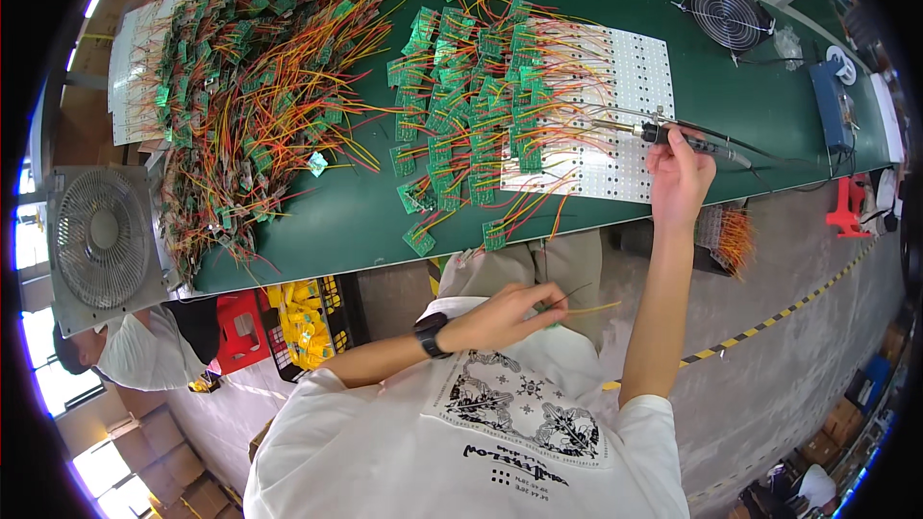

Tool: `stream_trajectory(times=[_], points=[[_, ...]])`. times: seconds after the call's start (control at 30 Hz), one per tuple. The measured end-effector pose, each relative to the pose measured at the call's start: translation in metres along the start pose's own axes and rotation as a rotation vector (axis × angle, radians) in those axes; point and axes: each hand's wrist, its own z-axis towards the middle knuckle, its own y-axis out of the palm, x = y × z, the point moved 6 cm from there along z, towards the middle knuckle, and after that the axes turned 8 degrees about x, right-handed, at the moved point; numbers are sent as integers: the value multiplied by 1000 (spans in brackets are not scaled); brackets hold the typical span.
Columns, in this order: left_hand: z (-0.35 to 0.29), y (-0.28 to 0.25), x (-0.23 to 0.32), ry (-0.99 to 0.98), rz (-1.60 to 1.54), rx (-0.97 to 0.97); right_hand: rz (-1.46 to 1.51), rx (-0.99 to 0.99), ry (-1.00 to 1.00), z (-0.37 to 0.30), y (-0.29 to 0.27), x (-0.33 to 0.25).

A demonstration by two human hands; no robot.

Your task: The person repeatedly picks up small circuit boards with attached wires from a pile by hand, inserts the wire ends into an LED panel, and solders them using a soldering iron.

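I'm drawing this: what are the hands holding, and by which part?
Right hand: a soldering iron, by its black handle. Left hand: apparently a wired green circuit board, mostly hidden, so the gripped part is unclear.

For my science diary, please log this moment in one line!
right hand: soldering iron, over dotted white panel | left hand: yellow wire | circuit boards: wired, on green workbench

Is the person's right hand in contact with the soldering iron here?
Touching. The head view shows the right hand with its fingers closed on the black handle of the soldering iron, with no gap between them.
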Motion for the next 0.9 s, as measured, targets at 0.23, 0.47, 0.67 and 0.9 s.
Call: stream_trajectory(times=[0.23,0.47,0.67,0.9], points=[[53,32,-46,390,268,153,-4,-7,-7,0,-4,2],[66,6,-29,578,737,489,22,-3,-18,-2,-3,-2],[35,-28,-15,457,572,283,5,-46,44,2,-4,2],[-10,-48,10,574,729,531,-23,-53,24,1,0,-1]])
